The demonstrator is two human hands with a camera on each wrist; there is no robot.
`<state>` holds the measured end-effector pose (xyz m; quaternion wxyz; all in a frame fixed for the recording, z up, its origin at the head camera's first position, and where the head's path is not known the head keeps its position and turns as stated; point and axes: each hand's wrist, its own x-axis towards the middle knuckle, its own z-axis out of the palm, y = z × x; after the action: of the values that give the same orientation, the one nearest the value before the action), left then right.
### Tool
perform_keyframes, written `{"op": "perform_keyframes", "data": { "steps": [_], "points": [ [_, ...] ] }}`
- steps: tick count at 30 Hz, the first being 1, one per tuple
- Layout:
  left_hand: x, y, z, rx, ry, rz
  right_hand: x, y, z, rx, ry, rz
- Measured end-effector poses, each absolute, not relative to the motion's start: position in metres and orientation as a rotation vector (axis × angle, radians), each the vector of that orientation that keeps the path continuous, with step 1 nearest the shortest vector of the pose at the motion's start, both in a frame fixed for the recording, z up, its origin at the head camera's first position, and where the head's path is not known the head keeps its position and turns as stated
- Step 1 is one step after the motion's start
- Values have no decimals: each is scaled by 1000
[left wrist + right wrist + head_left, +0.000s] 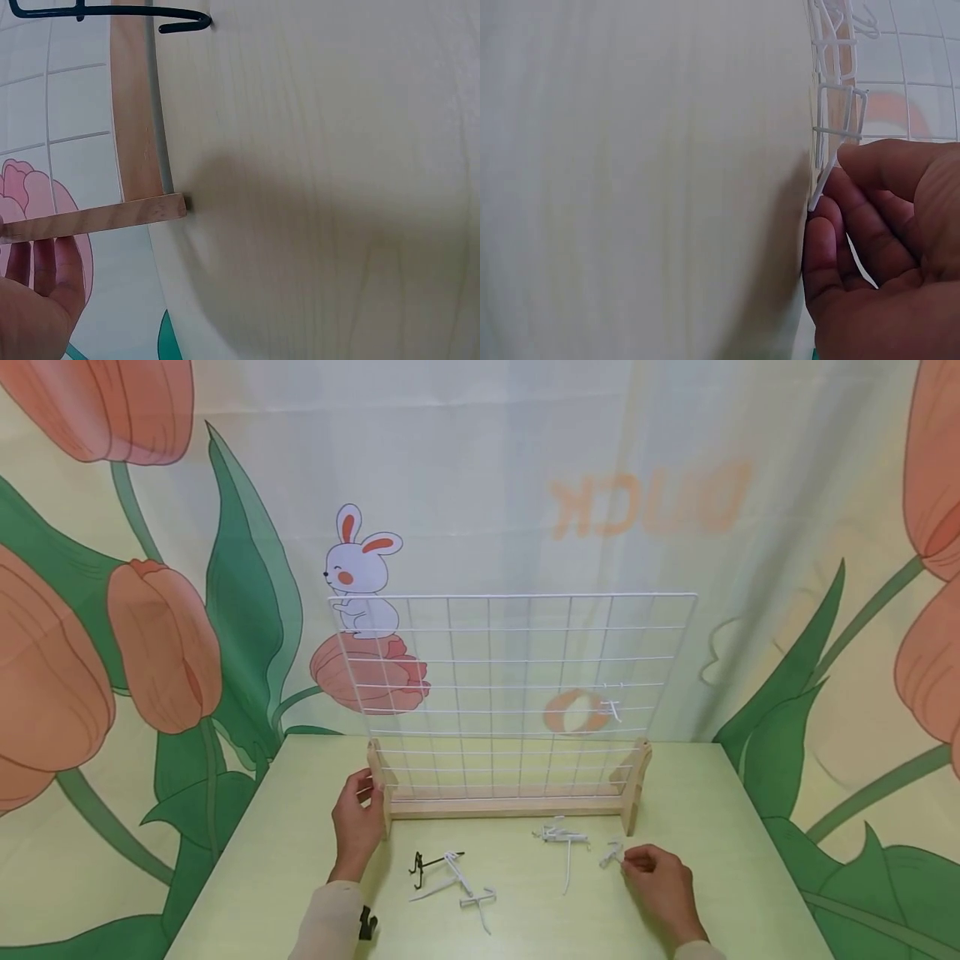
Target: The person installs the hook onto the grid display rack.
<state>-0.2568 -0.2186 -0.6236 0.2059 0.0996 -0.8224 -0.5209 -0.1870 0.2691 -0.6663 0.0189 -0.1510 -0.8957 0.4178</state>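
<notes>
A white wire grid panel (510, 595) stands upright in a wooden stand (510, 808). My left hand (356, 822) grips the stand's left post, fingers (67, 270) behind the wood in the left wrist view; the thumb is mostly hidden there. Low over the table at right, my right hand (663, 889) pinches the stem of a small white wire hook (840, 131) between thumb and fingertips. Another white hook (613, 706) hangs on the grid's right part. White hooks (564, 837) lie in a cluster left of the right hand.
Front left on the pale wooden table (262, 877) lie a black hook (418, 868) and white hooks (477, 902). A small black object (367, 923) is beside the left sleeve. Behind the table hangs a curtain (480, 485) printed with tulips and a rabbit.
</notes>
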Motion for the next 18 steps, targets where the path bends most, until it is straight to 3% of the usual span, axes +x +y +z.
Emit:
{"op": "perform_keyframes", "data": {
  "steps": [18],
  "points": [
    [-258,-219,-626,277,-2283,-1451,-192,268,-669,-412,-2796,1256]
  ]
}}
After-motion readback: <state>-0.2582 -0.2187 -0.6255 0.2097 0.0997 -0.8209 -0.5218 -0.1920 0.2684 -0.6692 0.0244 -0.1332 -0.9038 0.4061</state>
